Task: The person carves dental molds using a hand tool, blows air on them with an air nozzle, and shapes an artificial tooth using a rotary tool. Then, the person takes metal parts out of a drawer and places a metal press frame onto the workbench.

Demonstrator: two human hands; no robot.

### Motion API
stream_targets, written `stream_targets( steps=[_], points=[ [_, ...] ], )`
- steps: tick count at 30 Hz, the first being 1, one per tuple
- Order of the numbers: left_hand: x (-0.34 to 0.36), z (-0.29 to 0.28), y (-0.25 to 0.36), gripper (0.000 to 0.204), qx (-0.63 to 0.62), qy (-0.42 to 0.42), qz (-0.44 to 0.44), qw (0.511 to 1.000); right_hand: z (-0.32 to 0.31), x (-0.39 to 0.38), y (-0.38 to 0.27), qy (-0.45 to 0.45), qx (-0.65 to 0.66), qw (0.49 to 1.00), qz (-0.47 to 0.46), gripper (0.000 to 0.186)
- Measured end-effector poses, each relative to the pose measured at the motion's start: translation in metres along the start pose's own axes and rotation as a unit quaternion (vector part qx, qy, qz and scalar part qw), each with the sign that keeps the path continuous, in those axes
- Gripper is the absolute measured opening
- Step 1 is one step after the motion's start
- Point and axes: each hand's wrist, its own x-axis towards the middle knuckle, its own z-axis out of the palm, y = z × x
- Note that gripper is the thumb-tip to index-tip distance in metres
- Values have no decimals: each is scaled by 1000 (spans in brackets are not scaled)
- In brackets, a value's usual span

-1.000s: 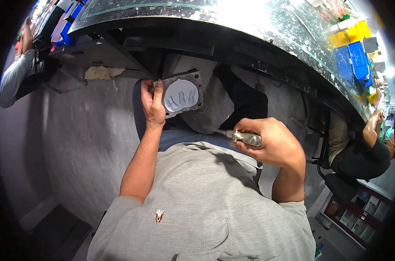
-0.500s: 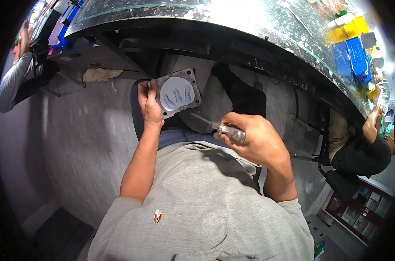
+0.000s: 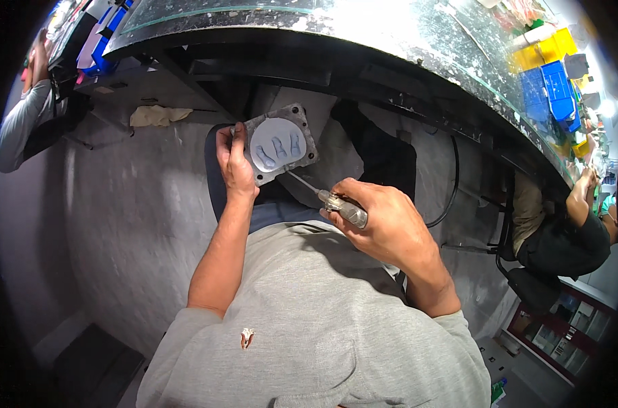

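My left hand (image 3: 237,163) is closed on the left side of a square grey metal mold (image 3: 305,158) with corner holes, tilted in front of me. Inside it is a round pale plaster bed (image 3: 271,131) with three blue-grey elongated shapes (image 3: 279,148). My right hand (image 3: 383,224) grips a tool (image 3: 344,209) with a grey, stained handle and a thin metal shank. The shank's tip meets or sits very near the mold's lower edge. Both hands are over my lap.
Above is a stained glass-topped workbench (image 3: 336,17), with blue bins (image 3: 560,88) and yellow bins (image 3: 554,46) at right. Co-workers' arms show at left (image 3: 30,112) and right (image 3: 579,197). A cream cloth (image 3: 159,115) hangs at left; a black chair (image 3: 533,289) is at right.
My right hand has moved left with the tool, bringing its shank to the mold's lower edge. The mold in my left hand has shifted slightly up and left and turned a little.
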Motion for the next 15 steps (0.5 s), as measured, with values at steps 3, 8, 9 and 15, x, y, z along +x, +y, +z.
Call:
stream_targets(
  steps=[3,8,9,15],
  points=[
    [-1,-1,-2,30,5,-3,6,1000,1,0,0,5,-11,1000,-1,27],
    [-1,-5,-8,31,19,-3,12,1000,1,0,5,27,-4,999,-16,23],
    [0,-6,-6,26,19,-5,11,1000,-2,-1,7,30,-4,999,-19,23],
    [-2,-1,0,31,18,-15,8,1000,-15,2,10,123,-2,992,10,21]
  ],
)
